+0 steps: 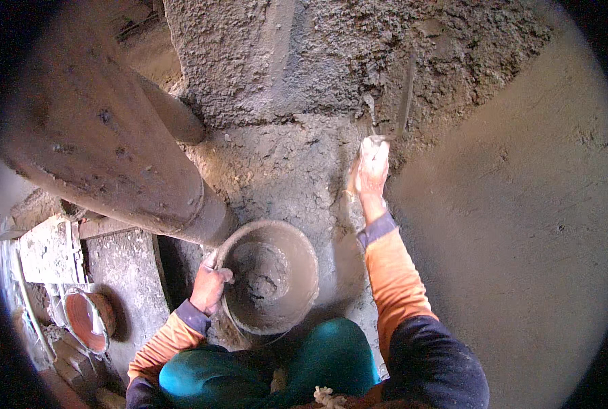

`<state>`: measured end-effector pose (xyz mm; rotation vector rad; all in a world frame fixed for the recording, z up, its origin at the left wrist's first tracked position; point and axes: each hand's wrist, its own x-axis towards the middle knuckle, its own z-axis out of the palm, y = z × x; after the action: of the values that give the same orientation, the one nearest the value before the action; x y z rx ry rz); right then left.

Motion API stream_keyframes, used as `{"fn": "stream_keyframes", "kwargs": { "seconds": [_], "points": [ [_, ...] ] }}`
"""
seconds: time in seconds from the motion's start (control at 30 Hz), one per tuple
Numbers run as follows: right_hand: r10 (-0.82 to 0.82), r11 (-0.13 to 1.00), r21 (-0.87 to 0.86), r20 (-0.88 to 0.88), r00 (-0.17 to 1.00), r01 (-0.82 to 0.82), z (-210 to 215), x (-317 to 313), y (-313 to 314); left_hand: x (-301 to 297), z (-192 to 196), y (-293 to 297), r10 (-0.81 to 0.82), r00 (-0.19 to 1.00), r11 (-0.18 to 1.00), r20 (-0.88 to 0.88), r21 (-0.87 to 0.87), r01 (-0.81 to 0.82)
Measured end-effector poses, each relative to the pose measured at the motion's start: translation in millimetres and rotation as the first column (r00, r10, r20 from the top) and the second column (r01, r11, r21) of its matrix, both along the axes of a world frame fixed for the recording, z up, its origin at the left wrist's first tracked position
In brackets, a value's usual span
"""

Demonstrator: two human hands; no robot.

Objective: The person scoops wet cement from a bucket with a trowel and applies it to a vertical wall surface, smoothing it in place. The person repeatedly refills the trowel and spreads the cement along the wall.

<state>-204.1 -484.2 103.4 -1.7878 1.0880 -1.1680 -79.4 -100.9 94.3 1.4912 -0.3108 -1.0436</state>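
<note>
Bucket [304, 262] of wet mortar [259, 278] sits just beyond the knees [334, 344]; left hand [210, 288] grips its left rim. Right hand [373, 167], farther out, is clenched on a trowel-like tool [406, 99] at rough wall [249, 61]. Thick pillar [113, 163] slants left; reddish tub [79, 317] lower left.

Two hands [210, 286] [372, 165], two buckets [305, 269] [106, 313], one tool [370, 112].
</note>
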Motion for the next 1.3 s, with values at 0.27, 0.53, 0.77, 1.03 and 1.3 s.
{"fn": "stream_keyframes", "kwargs": {
  "seconds": [0.27, 0.53, 0.77, 1.03, 1.3],
  "points": [
    [0.078, 0.972, -0.197, -0.229, 0.97, -0.125, -58, -2, -33, 2, 4, -4, -0.001, 1.0, 0.999, 0.022, 0.053, 0.0],
    [0.222, 0.929, 0.369, -0.533, 0.817, -0.012, -95, -10, -47, 1, -8, 4, -0.007, 1.0, 0.999, -0.005, 0.032, 0.007],
    [-0.027, 0.96, 0.259, -0.297, 0.955, 0.108, -34, -46, 9, -4, -2, 0, -0.036, 0.983, 0.986, 0.18, 0.164, 0.006],
    [0.275, 0.908, 0.418, -0.619, 0.736, 0.012, 34, -181, 195, -44, 5, 30, -0.001, 0.958, 0.974, 0.286, 0.218, -0.065],
    [0.292, 0.611, 0.769, -0.442, 0.848, 0.19, 68, -298, 297, -79, 144, 83, 0.114, 0.859, 0.936, 0.499, 0.235, -0.261]
  ]
}}
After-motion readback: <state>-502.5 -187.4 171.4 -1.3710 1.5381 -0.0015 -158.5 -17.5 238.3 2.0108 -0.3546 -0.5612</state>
